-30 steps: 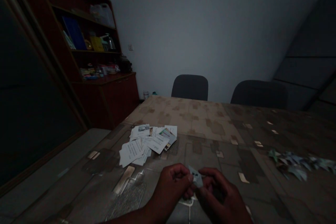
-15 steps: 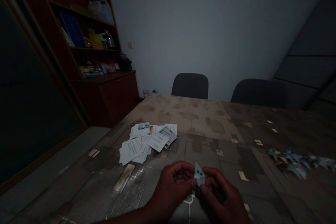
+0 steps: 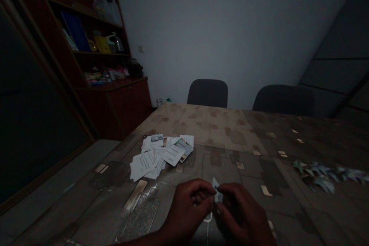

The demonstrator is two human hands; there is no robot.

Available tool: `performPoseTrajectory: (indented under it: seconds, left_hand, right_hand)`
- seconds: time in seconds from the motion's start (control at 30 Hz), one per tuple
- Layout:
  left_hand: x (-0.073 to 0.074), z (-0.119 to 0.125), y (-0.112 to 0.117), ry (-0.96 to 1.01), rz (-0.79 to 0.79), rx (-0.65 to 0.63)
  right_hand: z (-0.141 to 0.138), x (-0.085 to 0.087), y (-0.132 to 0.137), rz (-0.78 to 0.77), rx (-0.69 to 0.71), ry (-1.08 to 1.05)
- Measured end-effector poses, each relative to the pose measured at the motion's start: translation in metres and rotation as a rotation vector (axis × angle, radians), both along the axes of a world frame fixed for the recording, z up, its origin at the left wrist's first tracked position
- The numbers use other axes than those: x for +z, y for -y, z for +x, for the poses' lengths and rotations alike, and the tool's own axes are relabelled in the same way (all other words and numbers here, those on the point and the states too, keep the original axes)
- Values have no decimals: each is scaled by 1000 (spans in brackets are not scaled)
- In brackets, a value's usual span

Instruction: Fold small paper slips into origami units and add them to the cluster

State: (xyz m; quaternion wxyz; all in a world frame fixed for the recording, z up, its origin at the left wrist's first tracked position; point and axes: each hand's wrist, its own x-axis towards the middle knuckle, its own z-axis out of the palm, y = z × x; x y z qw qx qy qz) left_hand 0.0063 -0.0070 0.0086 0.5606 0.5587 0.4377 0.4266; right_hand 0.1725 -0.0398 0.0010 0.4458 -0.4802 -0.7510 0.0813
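Between the fingertips of both hands is a small folded piece of paper point(image 3: 219, 196), pale, with a pointed top. My left hand point(image 3: 191, 205) pinches its left side with thumb and forefinger. On the other side, my right hand point(image 3: 243, 209) grips it with thumb and fingers, covering part of it. Both hands are just above the near edge of the table. Ahead and to the left lies a loose pile of printed paper cards point(image 3: 155, 157). Far to the right sits a row of folded paper pieces point(image 3: 325, 175), with pointed shapes.
A patterned cloth covers the table point(image 3: 210, 123). Beyond its far edge stand two grey chairs, a middle one point(image 3: 207, 93) and a right one point(image 3: 284, 100). At the back left is a red-brown cabinet point(image 3: 123, 102) with shelves of household items. The room is dim.
My right fingers have come up and over the folded paper, hiding more of it, and my left forefinger now touches its edge. The view has shifted slightly.
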Motion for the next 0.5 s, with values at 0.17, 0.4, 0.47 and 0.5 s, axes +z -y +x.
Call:
performPoseTrajectory:
  seconds: [0.17, 0.4, 0.47, 0.5]
  left_hand:
    - [-6, 0, 0, -21, -30, -5]
    - [-6, 1, -1, 46, -80, -19]
    - [-5, 1, -2, 70, -101, -11]
    - [-5, 1, -3, 86, -112, -8]
  right_hand:
    - [-4, -2, 1, -66, -67, -37]
    - [-7, 0, 2, -104, -108, -111]
    - [-7, 0, 2, -131, -114, -140]
    - [-6, 0, 2, -153, -107, -158]
